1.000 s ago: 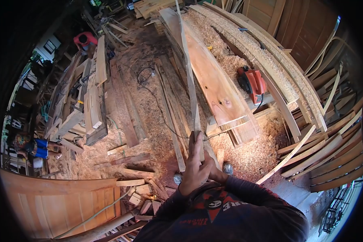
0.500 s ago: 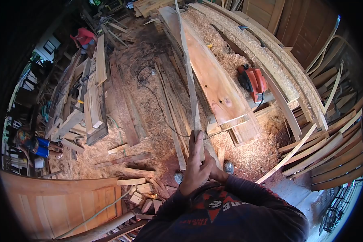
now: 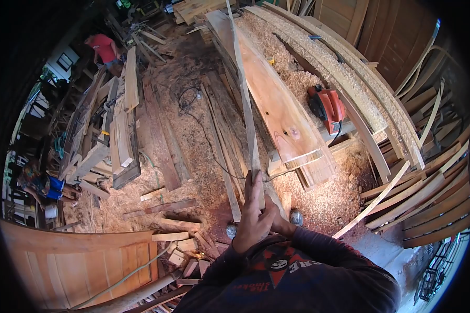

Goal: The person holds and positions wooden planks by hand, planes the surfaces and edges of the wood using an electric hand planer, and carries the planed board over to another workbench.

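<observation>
A long, narrow wooden strip [image 3: 244, 99] is held on edge and stretches away from my body toward the far end of the workshop. My left hand [image 3: 253, 216] grips its near end, fingers laid along the side and thumb across it. Just behind, partly hidden by the left, my right hand [image 3: 281, 224] is wrapped about the same end. To the right of the strip lies a wide plank [image 3: 282, 115] with dark knots. Beyond that, a red electric planer [image 3: 327, 108] rests near curved boards [image 3: 344, 78] covered in shavings.
Wood shavings and offcuts [image 3: 180, 242] litter the floor. A black cord [image 3: 209, 135] runs across it. Stacked curved slats [image 3: 428, 193] stand at right, a wooden panel [image 3: 78, 261] at lower left. Two people, one in a red shirt [image 3: 104, 48], are beside a bench [image 3: 102, 141] at left.
The person in the red shirt has straightened up a little. My hands and the strip stay almost in place.
</observation>
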Demonstrator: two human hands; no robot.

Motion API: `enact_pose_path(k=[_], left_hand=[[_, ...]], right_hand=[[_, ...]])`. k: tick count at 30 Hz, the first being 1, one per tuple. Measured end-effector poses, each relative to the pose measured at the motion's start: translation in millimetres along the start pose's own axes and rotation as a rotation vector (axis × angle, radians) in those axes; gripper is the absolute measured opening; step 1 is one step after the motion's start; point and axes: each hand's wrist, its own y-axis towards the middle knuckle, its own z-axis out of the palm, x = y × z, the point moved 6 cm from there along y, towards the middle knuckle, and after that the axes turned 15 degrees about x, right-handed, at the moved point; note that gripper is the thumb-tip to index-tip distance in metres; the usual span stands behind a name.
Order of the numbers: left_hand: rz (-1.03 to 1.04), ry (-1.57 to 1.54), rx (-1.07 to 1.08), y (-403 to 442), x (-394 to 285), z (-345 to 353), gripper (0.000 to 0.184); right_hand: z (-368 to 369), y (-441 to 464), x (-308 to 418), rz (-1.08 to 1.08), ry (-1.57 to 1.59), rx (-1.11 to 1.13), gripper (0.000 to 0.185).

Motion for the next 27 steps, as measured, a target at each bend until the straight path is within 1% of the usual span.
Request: enact_pose_path(k=[3, 6, 9, 12, 15, 18, 21, 27], left_hand=[[0.021, -0.003, -0.003, -1, 3, 0, 0.088], [0.021, 0.005, 0.001, -1, 4, 0, 0.088], [0.024, 0.021, -0.003, -1, 2, 0, 0.088], [0.048, 0.050, 0.007, -1, 2, 0, 0.085], [0.028, 0.027, 0.017, -1, 2, 1, 0.084], [0.023, 0.001, 0.024, -1, 1, 1, 0.084], [0.031, -0.032, 0.024, -1, 0, 2, 0.084], [0.005, -0.013, -0.002, 0, 2, 2, 0.087]], right_hand=[[-1, 2, -4, -0.051, -0.010, -0.002, 0.062], [1, 1, -1, -0.005, 0.042, 0.019, 0.061], [5, -3, 14, -0.031, 0.109, 0.034, 0.062], [5, -6, 16, 0.074, 0.031, 0.019, 0.064], [5, -4, 17, 0.006, 0.070, 0.009, 0.065], [6, -7, 24, 0.119, 0.080, 0.034, 0.063], [9, -11, 36, 0.117, 0.040, 0.028, 0.061], [-1, -2, 7, 0.009, -0.024, 0.003, 0.060]])
